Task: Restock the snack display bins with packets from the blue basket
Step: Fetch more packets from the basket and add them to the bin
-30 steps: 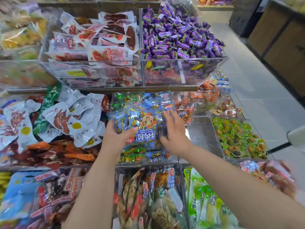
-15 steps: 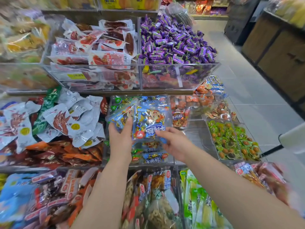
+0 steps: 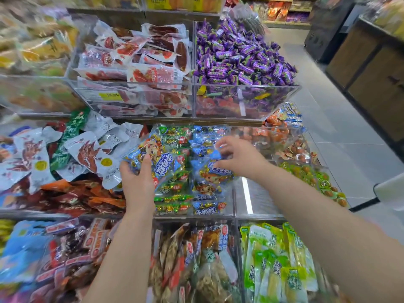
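since half a second ago the right hand (image 3: 240,158) has left the bag (image 3: 162,162) and moved to the right half of the middle bin (image 3: 233,200); the bag now rests in the left hand (image 3: 136,182) alone. tiered display of clear bins: on the upper tier, purple sweets (image 3: 240,57) at right with red-and-white packets (image 3: 140,68) just beside them at left; on the middle tier, white packets (image 3: 87,149) left of the middle bin; on the lower tier, green packets (image 3: 273,259) at right. middle bin: holds green and blue packets (image 3: 205,149) lying loose. bag: clear, filled with small blue sweets, held tilted over the left half of the middle bin. left hand: grips the bag's lower left edge, thumb on top. right hand: fingers bent over the loose blue packets, thumb below; whether it has closed on one cannot be told
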### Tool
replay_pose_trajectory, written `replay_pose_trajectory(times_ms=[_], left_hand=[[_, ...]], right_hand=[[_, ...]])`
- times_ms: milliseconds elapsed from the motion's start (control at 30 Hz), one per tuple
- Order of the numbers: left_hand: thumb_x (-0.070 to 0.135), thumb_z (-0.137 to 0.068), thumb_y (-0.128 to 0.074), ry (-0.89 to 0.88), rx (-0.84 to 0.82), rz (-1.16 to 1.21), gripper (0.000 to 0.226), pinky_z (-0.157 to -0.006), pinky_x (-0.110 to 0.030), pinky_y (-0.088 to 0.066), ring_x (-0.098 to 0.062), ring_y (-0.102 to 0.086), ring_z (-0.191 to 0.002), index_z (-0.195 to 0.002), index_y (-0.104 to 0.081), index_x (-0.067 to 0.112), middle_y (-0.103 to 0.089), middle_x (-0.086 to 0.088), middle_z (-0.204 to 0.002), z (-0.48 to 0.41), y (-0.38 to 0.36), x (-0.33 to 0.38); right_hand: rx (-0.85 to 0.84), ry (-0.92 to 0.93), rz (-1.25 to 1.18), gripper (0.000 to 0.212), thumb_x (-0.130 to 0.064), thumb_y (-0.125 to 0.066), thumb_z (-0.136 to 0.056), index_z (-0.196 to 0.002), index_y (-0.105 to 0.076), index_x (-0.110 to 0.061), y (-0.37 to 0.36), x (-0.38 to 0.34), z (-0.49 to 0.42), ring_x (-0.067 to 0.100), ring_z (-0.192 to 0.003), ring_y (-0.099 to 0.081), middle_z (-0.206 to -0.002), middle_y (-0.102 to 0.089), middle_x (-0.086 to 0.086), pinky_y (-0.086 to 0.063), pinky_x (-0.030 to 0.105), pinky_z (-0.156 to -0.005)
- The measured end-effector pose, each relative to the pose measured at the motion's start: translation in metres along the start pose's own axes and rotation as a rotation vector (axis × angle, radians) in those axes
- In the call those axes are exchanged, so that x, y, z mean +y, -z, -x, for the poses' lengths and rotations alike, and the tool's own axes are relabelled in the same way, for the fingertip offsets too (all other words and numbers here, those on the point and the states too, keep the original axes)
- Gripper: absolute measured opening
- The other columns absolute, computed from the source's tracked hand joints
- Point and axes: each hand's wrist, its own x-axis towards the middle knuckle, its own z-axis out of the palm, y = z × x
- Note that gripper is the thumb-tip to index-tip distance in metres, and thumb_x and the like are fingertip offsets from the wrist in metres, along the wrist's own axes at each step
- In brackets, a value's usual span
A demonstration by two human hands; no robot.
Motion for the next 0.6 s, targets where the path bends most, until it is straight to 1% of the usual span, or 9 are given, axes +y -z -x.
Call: replay_pose_trajectory(times_ms=[67,133,167,233,333,400,500,567,600], left_hand=[[0.04,-0.094,-0.057,-0.035,-0.022,-0.002,0.048,-0.081,-0.022,-0.037,0.011,-0.045,-0.084,-0.135,-0.042,0.019,-0.035,0.031,-0.095,0.002,-0.001,0.001],[0.04,-0.093,-0.058,-0.058,-0.037,-0.011,0.056,-0.084,-0.02,-0.036,0.013,-0.047,-0.092,-0.141,-0.036,0.021,-0.038,0.028,-0.107,0.002,-0.002,0.001],[0.039,-0.093,-0.059,-0.063,-0.048,-0.015,0.05,-0.08,-0.015,-0.039,0.019,-0.047,-0.09,-0.137,-0.038,0.024,-0.039,0.028,-0.108,0.002,-0.002,0.0],[0.036,-0.093,-0.06,-0.071,-0.076,-0.046,0.023,-0.068,-0.009,-0.041,0.029,-0.047,-0.071,-0.111,-0.047,0.029,-0.045,0.028,-0.098,0.002,-0.002,-0.001],[0.034,-0.093,-0.059,-0.104,-0.085,-0.059,0.014,-0.055,-0.001,-0.039,0.023,-0.052,-0.066,-0.089,-0.047,0.039,-0.054,0.016,-0.092,0.004,0.0,0.001],[0.032,-0.094,-0.059,-0.098,-0.063,-0.041,0.02,-0.052,0.002,-0.038,0.026,-0.051,-0.067,-0.085,-0.045,0.043,-0.053,0.02,-0.091,0.005,0.002,0.003],[0.032,-0.094,-0.059,-0.08,-0.05,-0.022,0.026,-0.056,0.004,-0.036,0.035,-0.045,-0.069,-0.084,-0.042,0.049,-0.05,0.042,-0.08,0.007,0.004,0.008],[0.031,-0.095,-0.059,-0.08,-0.054,-0.014,0.026,-0.055,0.007,-0.034,0.037,-0.043,-0.068,-0.085,-0.042,0.048,-0.049,0.045,-0.076,0.007,0.004,0.008],[0.031,-0.095,-0.059,-0.082,-0.047,-0.01,0.023,-0.054,0.008,-0.033,0.038,-0.042,-0.067,-0.086,-0.043,0.045,-0.047,0.042,-0.079,0.007,0.004,0.008]], right_hand=[[-0.118,0.096,0.255,0.04,-0.026,-0.072,-0.081,-0.117,-0.056,-0.019,-0.019,-0.001,-0.005,0.017,-0.097,-0.061,-0.108,-0.066,0.002,-0.047,0.027,-0.081],[-0.183,0.205,0.502,0.037,-0.028,-0.063,-0.088,-0.121,-0.052,-0.018,-0.039,-0.002,-0.008,0.024,-0.097,-0.06,-0.104,-0.064,0.003,-0.043,0.029,-0.068],[-0.2,0.252,0.601,0.037,-0.028,-0.058,-0.09,-0.124,-0.049,-0.018,-0.05,-0.001,-0.008,0.026,-0.095,-0.058,-0.1,-0.062,0.005,-0.039,0.03,-0.063],[-0.228,0.305,0.765,0.049,-0.028,-0.05,-0.094,-0.14,-0.034,-0.021,-0.069,0.003,-0.007,0.03,-0.096,-0.054,-0.101,-0.06,0.01,-0.04,0.032,-0.063],[-0.203,0.334,0.932,0.068,-0.037,-0.046,-0.096,-0.151,-0.01,-0.019,-0.082,0.011,0.0,0.03,-0.113,-0.047,-0.12,-0.054,0.009,-0.042,0.04,-0.086],[-0.107,0.363,0.982,0.08,-0.047,-0.057,-0.087,-0.15,-0.018,-0.016,-0.077,0.017,0.009,0.027,-0.12,-0.044,-0.128,-0.052,0.006,-0.037,0.041,-0.097],[0.196,0.444,0.957,0.073,-0.043,-0.081,-0.066,-0.129,-0.056,-0.016,-0.07,0.027,0.025,0.025,-0.108,-0.059,-0.114,-0.063,0.003,-0.046,0.043,-0.094],[0.198,0.446,0.96,0.064,-0.031,-0.08,-0.069,-0.128,-0.058,-0.018,-0.074,0.035,0.03,0.023,-0.116,-0.057,-0.122,-0.063,0.001,-0.041,0.052,-0.1],[0.138,0.437,0.957,0.063,-0.029,-0.074,-0.077,-0.135,-0.051,-0.019,-0.077,0.038,0.03,0.022,-0.125,-0.05,-0.133,-0.057,0.001,-0.032,0.054,-0.108]])
